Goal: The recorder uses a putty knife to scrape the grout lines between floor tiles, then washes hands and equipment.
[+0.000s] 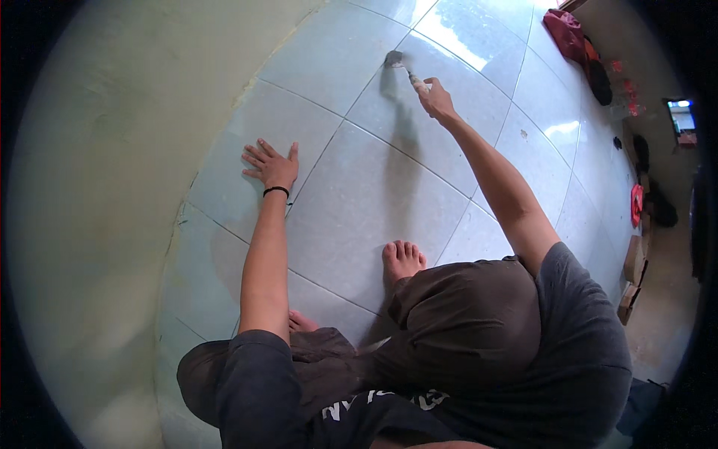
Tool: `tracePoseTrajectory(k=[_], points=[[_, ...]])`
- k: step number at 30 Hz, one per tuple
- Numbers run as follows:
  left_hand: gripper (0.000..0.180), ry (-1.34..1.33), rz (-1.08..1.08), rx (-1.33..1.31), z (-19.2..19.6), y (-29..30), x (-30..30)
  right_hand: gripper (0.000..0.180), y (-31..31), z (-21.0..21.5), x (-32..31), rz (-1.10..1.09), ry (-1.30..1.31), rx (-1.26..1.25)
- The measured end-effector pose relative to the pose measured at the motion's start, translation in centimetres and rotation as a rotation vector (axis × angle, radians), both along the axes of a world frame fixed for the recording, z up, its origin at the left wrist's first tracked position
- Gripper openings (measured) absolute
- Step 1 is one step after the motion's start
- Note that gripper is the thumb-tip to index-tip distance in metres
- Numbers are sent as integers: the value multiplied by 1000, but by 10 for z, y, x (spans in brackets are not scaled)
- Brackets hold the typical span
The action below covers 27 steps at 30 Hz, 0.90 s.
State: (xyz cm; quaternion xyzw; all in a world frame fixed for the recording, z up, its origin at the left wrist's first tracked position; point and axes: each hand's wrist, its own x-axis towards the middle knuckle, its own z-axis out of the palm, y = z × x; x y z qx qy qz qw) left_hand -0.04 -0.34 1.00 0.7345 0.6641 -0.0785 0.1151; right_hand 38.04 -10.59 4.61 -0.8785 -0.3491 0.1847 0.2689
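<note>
My right hand is stretched far forward and closed round the pale handle of a scraper. Its small flat head looks dark grey and sits at or just above a joint between two floor tiles; whether it touches cannot be made out. My left hand, with a black band at the wrist, lies flat on the tiled floor with fingers spread, close to the wall at the left. Thin dark joints run diagonally between the large pale tiles.
A yellowish wall rises along the left. My bare foot is planted near the middle. Along the right wall lie a dark red bag, clear plastic bottles, a red object and cardboard pieces. Bright reflections streak the far tiles.
</note>
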Motion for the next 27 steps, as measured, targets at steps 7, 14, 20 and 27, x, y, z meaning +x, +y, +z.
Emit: tracePoseTrajectory(k=[7,14,20,27], points=[[97,4,-8,11,-3,-1,-3,48,1,20,-18,-24,215,-31],[97,-8,-12,18,-5,-1,3,46,14,22,-5,29,265,-92],[96,-2,-4,50,-8,1,-7,45,15,20,-26,43,299,-130],[95,-5,-25,35,-7,1,1,44,30,22,-17,-20,368,-133]])
